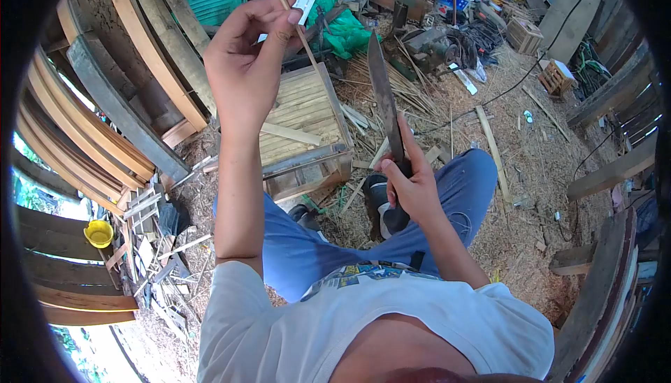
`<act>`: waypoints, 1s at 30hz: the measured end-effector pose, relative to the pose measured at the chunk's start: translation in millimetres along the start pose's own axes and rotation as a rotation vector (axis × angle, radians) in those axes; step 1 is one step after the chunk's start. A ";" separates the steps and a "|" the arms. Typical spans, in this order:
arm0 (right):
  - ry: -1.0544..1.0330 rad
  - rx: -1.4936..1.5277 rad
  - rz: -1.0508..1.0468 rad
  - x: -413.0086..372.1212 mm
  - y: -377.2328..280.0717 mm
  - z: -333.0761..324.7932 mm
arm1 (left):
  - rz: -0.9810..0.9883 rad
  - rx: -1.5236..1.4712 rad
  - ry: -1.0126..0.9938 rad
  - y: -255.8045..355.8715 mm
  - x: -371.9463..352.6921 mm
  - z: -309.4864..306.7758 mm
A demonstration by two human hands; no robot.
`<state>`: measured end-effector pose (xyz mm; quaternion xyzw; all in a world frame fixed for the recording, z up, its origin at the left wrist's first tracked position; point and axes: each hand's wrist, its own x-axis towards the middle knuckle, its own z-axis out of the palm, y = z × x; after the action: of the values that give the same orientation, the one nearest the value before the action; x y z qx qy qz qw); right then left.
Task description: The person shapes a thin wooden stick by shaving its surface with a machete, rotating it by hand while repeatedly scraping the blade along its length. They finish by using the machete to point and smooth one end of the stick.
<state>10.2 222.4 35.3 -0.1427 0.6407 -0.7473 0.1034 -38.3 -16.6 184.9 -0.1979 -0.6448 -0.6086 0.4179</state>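
Observation:
My left hand is raised at the upper left, thumb and fingertips pinched on a thin wooden stick that slants down to the right. In my right hand is a large knife with a long, dark, stained blade, its tip pointing up and away from me. My fingers wrap round its lower end, and the handle is mostly hidden. Blade and stick are apart. Below and between the hands stands a low slatted wooden crate, with a loose flat strip of wood lying on top.
Long planks lean along the left side. Thin sticks lie scattered beyond the knife, near a green plastic bag. A black cable crosses the shavings-covered ground. Small wooden crates stand at the right.

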 end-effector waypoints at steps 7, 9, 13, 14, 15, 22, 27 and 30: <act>-0.015 0.014 0.018 -2.0 -0.2 0.9 | 0.060 0.059 -0.005 3.9 3.6 -1.4; -0.019 0.009 0.011 -2.3 0.0 1.3 | 0.071 0.059 -0.002 5.7 4.3 -0.6; -0.027 -0.005 0.028 -4.9 -5.7 4.0 | 0.063 0.075 -0.013 3.4 1.8 0.1; -0.029 -0.007 0.030 -5.3 -7.0 4.9 | 0.056 0.091 -0.014 2.5 0.7 0.6; -0.031 -0.009 0.031 -5.6 -7.6 5.6 | 0.047 0.079 -0.011 3.6 -0.2 1.4; -0.096 0.022 0.016 -4.1 -22.0 11.9 | 0.056 0.072 -0.062 14.6 -1.6 1.1; -0.157 0.066 -0.085 -0.3 -53.3 32.7 | 0.100 0.138 -0.087 25.0 -6.2 3.1; -0.208 0.083 -0.093 -1.3 -76.4 45.0 | 0.120 0.263 -0.101 28.8 -12.0 1.4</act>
<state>29.1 193.1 116.8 -0.2447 0.5878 -0.7583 0.1401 -9.8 -7.0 193.5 -0.2100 -0.7262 -0.4821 0.4430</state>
